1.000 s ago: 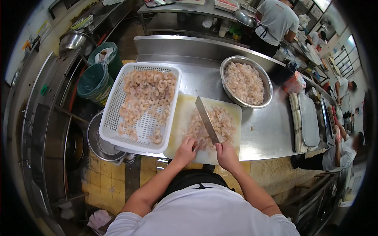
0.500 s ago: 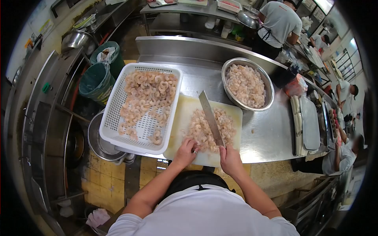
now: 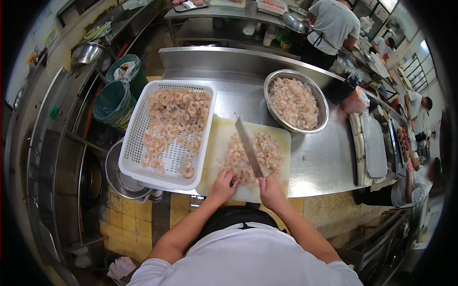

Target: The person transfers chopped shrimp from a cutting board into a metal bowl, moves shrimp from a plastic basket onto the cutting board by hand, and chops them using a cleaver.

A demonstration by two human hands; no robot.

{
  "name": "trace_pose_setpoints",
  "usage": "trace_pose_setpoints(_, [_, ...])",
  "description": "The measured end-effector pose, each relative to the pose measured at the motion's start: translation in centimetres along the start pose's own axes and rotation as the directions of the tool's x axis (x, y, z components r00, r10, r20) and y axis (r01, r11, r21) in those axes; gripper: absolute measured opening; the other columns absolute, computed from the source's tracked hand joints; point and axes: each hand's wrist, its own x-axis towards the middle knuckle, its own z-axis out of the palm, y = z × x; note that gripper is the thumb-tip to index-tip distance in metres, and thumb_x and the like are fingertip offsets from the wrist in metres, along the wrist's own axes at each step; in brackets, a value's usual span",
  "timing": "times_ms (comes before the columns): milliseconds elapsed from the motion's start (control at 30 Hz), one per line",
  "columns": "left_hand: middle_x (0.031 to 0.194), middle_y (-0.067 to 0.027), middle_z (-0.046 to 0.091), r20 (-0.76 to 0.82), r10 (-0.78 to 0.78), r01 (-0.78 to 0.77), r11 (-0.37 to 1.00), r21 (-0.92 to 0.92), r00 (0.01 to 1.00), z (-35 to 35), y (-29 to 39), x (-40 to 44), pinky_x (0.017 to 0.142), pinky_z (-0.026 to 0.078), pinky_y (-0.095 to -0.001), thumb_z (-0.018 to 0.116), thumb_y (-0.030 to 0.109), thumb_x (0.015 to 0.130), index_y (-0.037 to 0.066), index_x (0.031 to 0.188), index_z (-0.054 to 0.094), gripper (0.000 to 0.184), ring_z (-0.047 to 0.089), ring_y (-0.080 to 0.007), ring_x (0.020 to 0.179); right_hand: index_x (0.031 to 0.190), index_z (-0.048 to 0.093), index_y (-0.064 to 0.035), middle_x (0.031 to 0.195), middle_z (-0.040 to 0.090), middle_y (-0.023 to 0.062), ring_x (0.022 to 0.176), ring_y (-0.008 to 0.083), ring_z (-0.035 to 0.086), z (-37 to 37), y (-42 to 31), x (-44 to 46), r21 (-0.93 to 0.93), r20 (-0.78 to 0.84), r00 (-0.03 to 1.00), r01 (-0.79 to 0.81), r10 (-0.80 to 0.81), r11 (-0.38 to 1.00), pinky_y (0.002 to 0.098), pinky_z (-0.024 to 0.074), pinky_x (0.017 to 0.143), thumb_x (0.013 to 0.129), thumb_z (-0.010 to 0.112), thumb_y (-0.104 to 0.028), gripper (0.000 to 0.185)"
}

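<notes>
My right hand [image 3: 272, 191] is closed around the handle of a large knife [image 3: 249, 148]. The long, broad blade slants up and to the left over a pile of chopped shrimp [image 3: 269, 155] on a white cutting board [image 3: 208, 164]. At the pile's near left edge is my left hand [image 3: 223, 186], its fingers curled together against the shrimp; whatever is between them is hidden. Left of the board, a white perforated basket [image 3: 129, 159] holds peeled whole shrimp [image 3: 179, 107]. A steel bowl [image 3: 326, 114] full of shrimp pieces [image 3: 293, 102] stands beyond the board, to the right.
The steel table [image 3: 315, 176] has a raised back edge [image 3: 214, 57]. Stacked trays [image 3: 373, 148] stand at its right end. Green bins [image 3: 113, 102] and a metal pot [image 3: 117, 178] are on the left. Co-workers [image 3: 334, 24] stand at the back and right.
My right hand and the knife have shifted left across the shrimp pile. My left hand stays in nearly the same place. The whole view has shifted slightly.
</notes>
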Motion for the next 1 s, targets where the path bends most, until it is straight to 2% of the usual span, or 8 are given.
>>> trace_pose_setpoints(200, [0.111, -0.017, 0.063, 0.075, -0.139, 0.139, 0.99, 0.016, 0.987, -0.6, 0.7, 0.0, 0.086, 0.058, -0.0444, 0.08, 0.009, 0.085, 0.004, 0.112, 0.065, 0.031, 0.066, -0.0376, 0.1, 0.093, 0.064, 0.0047, 0.079, 0.065, 0.035, 0.078, 0.0569, 0.065, -3.8, -3.5, 0.0, -0.009, 0.058, 0.997, -0.042, 0.043, 0.999, 0.0629, 0.0488, 0.071, 0.108, 0.058, -0.032, 0.04])
trace_pose_setpoints(300, [0.112, -0.0163, 0.064, -0.036, -0.061, 0.062, 0.998, 0.025, 0.997, -0.6, 1.2, 0.2, 0.085, 0.058, -0.0447, 0.08, 0.012, 0.086, 0.004, 0.12, 0.064, 0.038, 0.067, -0.0375, 0.098, 0.094, 0.064, 0.0049, 0.08, 0.066, 0.0354, 0.081, 0.0569, 0.064, -4.7, -4.6, 0.4, -0.003, 0.048, 0.998, -0.045, 0.045, 0.999, 0.062, 0.0498, 0.073, 0.108, 0.058, -0.032, 0.04])
trace_pose_setpoints(433, [0.111, -0.0165, 0.065, 0.02, -0.104, 0.104, 0.995, 0.002, 0.994, -0.5, 1.1, 0.6, 0.085, 0.058, -0.0452, 0.078, 0.016, 0.09, 0.004, 0.121, 0.067, 0.035, 0.068, -0.0382, 0.097, 0.091, 0.061, 0.005, 0.08, 0.065, 0.0343, 0.079, 0.0566, 0.063, 0.1, 2.3, 1.5, -0.073, 0.026, 0.996, 0.087, -0.086, 0.994, 0.0592, 0.0485, 0.069, 0.109, 0.056, -0.033, 0.042])
trace_pose_setpoints(533, [0.11, -0.017, 0.067, 0.011, -0.133, 0.134, 0.991, -0.017, 0.991, -0.4, 1.0, 0.9, 0.085, 0.058, -0.0453, 0.077, 0.016, 0.091, 0.004, 0.118, 0.069, 0.03, 0.068, -0.0382, 0.097, 0.091, 0.062, 0.0052, 0.08, 0.065, 0.035, 0.077, 0.0569, 0.063, -1.9, -0.1, 1.4, -0.046, 0.057, 0.998, 0.01, -0.008, 0.999, 0.0602, 0.0486, 0.069, 0.109, 0.055, -0.031, 0.041])
trace_pose_setpoints(600, [0.11, -0.0168, 0.067, -0.035, -0.058, 0.058, 0.998, 0.014, 0.998, -0.1, 0.7, 1.1, 0.083, 0.058, -0.0449, 0.077, 0.016, 0.091, 0.004, 0.115, 0.071, 0.027, 0.069, -0.0377, 0.095, 0.091, 0.062, 0.0052, 0.081, 0.065, 0.0351, 0.078, 0.0568, 0.063, -4.1, -3.2, 0.8, -0.033, 0.057, 0.998, 0.015, -0.013, 0.999, 0.0608, 0.0485, 0.07, 0.109, 0.055, -0.031, 0.041])
trace_pose_setpoints(700, [0.111, -0.016, 0.068, -0.038, -0.091, 0.092, 0.995, 0.032, 0.995, 0.2, 0.5, 1.0, 0.082, 0.058, -0.0445, 0.077, 0.016, 0.091, 0.004, 0.114, 0.07, 0.027, 0.07, -0.0373, 0.094, 0.09, 0.063, 0.0052, 0.081, 0.065, 0.035, 0.078, 0.0567, 0.064, -3.6, -4.0, 0.9, -0.028, 0.019, 0.997, 0.078, -0.078, 0.997, 0.0611, 0.0484, 0.071, 0.109, 0.055, -0.031, 0.041])
trace_pose_setpoints(867, [0.108, -0.0143, 0.066, -0.016, -0.124, 0.124, 0.992, 0.012, 0.992, 0.1, 0.8, 1.4, 0.075, 0.057, -0.0422, 0.077, 0.012, 0.09, 0.005, 0.113, 0.07, 0.026, 0.068, -0.0326, 0.082, 0.089, 0.063, 0.0045, 0.08, 0.065, 0.0347, 0.078, 0.0564, 0.064, -0.9, 0.4, 2.0, -0.065, 0.104, 0.991, 0.094, -0.087, 0.993, 0.0605, 0.0495, 0.07, 0.108, 0.057, -0.03, 0.04])
trace_pose_setpoints(1000, [0.112, -0.0174, 0.062, -0.097, -0.182, 0.182, 0.983, -0.009, 0.979, -0.7, 1.4, 1.2, 0.069, 0.056, -0.0408, 0.077, 0.011, 0.09, 0.004, 0.119, 0.066, 0.032, 0.065, -0.0292, 0.073, 0.09, 0.064, 0.0039, 0.08, 0.066, 0.0343, 0.078, 0.0556, 0.066, -4.5, -3.3, 0.2, 0.0, 0.11, 0.992, 0.061, -0.061, 0.998, 0.0612, 0.0514, 0.071, 0.107, 0.058, -0.03, 0.038])
